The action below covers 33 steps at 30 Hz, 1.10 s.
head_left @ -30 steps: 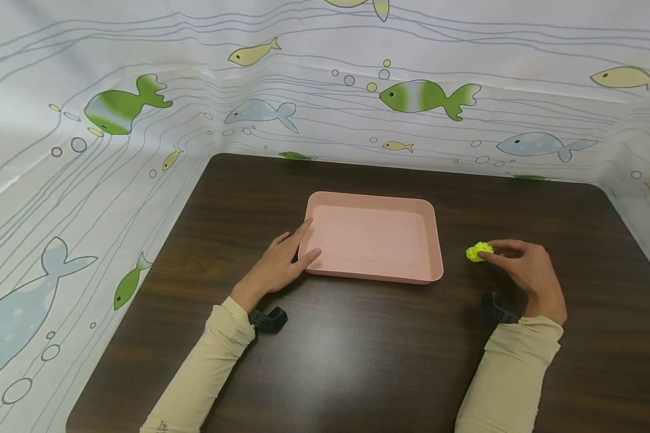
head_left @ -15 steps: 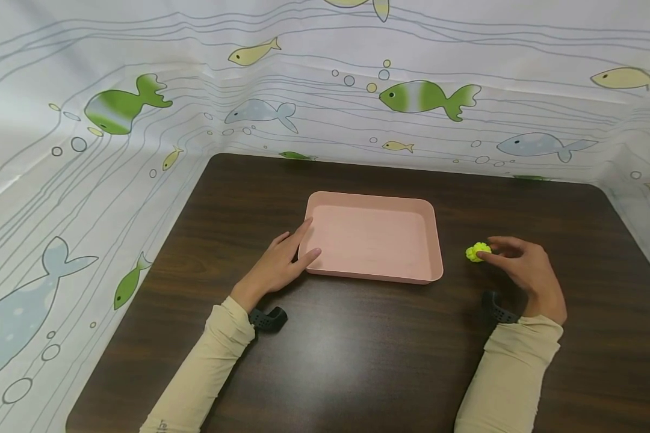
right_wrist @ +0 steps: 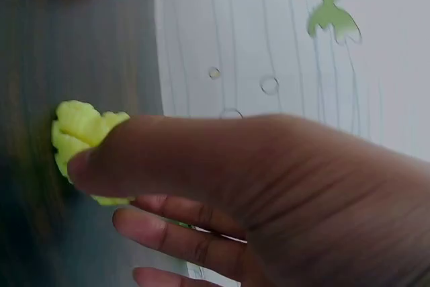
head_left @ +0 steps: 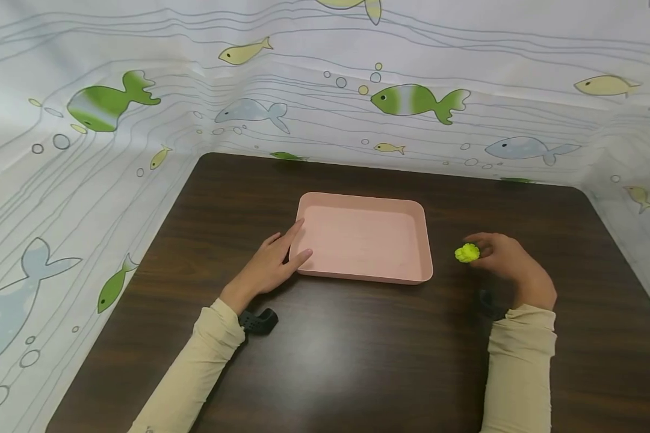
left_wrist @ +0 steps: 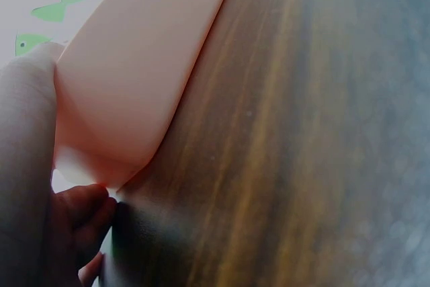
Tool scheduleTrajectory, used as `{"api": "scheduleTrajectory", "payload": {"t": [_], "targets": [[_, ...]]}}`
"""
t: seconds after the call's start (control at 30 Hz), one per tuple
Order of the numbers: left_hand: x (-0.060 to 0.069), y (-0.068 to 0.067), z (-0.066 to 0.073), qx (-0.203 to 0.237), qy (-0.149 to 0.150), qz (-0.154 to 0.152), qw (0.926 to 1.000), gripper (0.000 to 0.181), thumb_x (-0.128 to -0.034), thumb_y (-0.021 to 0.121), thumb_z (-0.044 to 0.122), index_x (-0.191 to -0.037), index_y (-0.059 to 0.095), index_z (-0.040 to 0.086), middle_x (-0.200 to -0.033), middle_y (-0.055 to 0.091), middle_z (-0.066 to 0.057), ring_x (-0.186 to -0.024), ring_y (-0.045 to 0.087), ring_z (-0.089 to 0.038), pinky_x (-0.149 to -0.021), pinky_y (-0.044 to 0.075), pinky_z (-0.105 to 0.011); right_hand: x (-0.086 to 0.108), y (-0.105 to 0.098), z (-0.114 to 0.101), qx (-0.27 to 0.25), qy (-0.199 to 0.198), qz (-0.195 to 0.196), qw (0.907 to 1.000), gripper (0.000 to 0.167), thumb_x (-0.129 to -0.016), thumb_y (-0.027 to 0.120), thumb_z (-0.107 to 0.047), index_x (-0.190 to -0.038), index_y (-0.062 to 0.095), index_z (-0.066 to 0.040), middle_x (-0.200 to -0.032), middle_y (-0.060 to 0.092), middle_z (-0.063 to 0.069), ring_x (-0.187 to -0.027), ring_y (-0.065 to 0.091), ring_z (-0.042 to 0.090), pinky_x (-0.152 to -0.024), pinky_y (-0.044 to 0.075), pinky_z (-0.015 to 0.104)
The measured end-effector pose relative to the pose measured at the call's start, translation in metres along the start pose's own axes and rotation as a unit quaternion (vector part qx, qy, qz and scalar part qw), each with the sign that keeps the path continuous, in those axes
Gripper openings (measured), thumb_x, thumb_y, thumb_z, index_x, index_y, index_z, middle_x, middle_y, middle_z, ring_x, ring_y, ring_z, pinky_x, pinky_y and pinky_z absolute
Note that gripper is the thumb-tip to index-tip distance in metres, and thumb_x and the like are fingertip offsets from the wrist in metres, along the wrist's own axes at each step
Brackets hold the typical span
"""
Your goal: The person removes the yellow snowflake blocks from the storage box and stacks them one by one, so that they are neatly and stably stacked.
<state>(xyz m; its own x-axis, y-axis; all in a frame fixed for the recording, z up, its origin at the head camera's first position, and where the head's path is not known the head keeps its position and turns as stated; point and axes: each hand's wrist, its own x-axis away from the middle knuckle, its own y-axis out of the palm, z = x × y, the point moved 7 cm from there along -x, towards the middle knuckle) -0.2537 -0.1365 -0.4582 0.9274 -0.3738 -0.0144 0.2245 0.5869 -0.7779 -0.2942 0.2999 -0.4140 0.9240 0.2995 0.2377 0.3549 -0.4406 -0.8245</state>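
Note:
A shallow pink tray point(head_left: 364, 243) lies on the dark wooden table. My left hand point(head_left: 268, 261) holds its near left corner, the thumb reaching over the rim and the fingers along the left side. In the left wrist view the fingers point(left_wrist: 84, 216) bend against the outside of the tray wall point(left_wrist: 141, 65). Right of the tray, my right hand point(head_left: 506, 258) pinches a small bright yellow lumpy piece point(head_left: 467, 253) with scalloped edges. The right wrist view shows the thumb across this yellow piece point(right_wrist: 77, 126), other fingers loose below. Whether it touches the table I cannot tell.
The brown wood-grain table point(head_left: 325, 361) has a white sheet printed with fish point(head_left: 411, 99) standing along its back and sides. A dark band point(head_left: 258, 322) sits on the left wrist, a similar one on the right.
My right hand has turned slightly and shifted, with the yellow piece still pinched. The head view has swung a little to the right. The left hand stays at the tray's corner.

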Motion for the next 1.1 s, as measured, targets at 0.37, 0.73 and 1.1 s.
{"api": "scheduleTrajectory", "payload": {"t": [0.37,0.73,1.1], "targets": [[-0.001,0.000,-0.002,-0.010,-0.001,0.000,0.9999,0.078,-0.1075,0.042,0.057,-0.168,0.011,0.019,-0.169,0.027,-0.006,-0.150,0.038,-0.025,-0.128,0.010,-0.047,-0.011,0.009,-0.010,0.033,0.007,-0.005,0.9994,0.047,-0.087,0.069,0.003,-0.133,0.060,0.012,-0.121,0.062,0.034,-0.096,0.057,0.040,-0.083,0.054,0.050],[-0.002,0.000,-0.001,-0.009,0.001,-0.003,1.0000,0.078,-0.1075,0.043,0.056,-0.168,0.012,0.019,-0.169,0.027,-0.006,-0.150,0.038,-0.026,-0.128,0.010,-0.046,-0.009,0.008,-0.010,0.033,0.026,-0.004,0.9991,0.046,-0.090,0.070,0.001,-0.133,0.060,0.012,-0.124,0.061,0.036,-0.098,0.057,0.041,-0.085,0.054,0.051],[-0.002,0.000,-0.001,-0.009,0.003,-0.002,1.0000,0.077,-0.1077,0.042,0.056,-0.168,0.013,0.018,-0.169,0.027,-0.006,-0.150,0.038,-0.027,-0.128,0.010,-0.046,-0.011,0.013,-0.006,0.027,0.041,-0.016,0.9987,0.046,-0.091,0.071,-0.006,-0.133,0.061,0.010,-0.123,0.060,0.033,-0.100,0.055,0.041,-0.085,0.053,0.051]]}}
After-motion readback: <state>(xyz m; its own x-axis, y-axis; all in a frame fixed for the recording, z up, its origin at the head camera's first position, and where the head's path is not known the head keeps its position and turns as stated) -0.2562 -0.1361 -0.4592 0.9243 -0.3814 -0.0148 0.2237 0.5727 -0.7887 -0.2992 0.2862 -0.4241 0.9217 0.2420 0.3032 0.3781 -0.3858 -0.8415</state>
